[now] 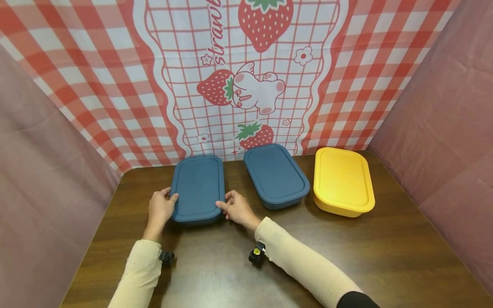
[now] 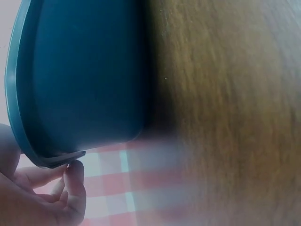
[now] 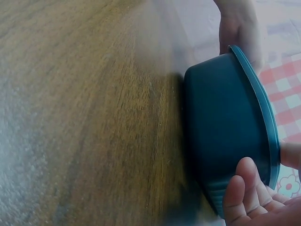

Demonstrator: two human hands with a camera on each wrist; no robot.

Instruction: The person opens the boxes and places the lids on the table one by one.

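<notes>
A blue rectangular box with a lid (image 1: 198, 186) stands on the table at the left of the head view. The left hand (image 1: 161, 208) grips its left rim, thumb on top of the lid and fingers under the edge. At the near right corner the right hand (image 1: 236, 208) pinches the rim, its thumb over the lid. In the left wrist view the box's wall (image 2: 89, 75) fills the upper left, with the left hand (image 2: 44, 193) at the rim. The right wrist view has the right hand's fingers (image 3: 245, 186) against the wall below the rim.
A second blue lidded box (image 1: 276, 174) stands to the right, turned at an angle. Further right is a yellow lidded box (image 1: 343, 182). A checked strawberry cloth (image 1: 246, 85) hangs behind the brown wooden table (image 1: 215, 265); pink cloth (image 1: 443, 141) hangs at the sides.
</notes>
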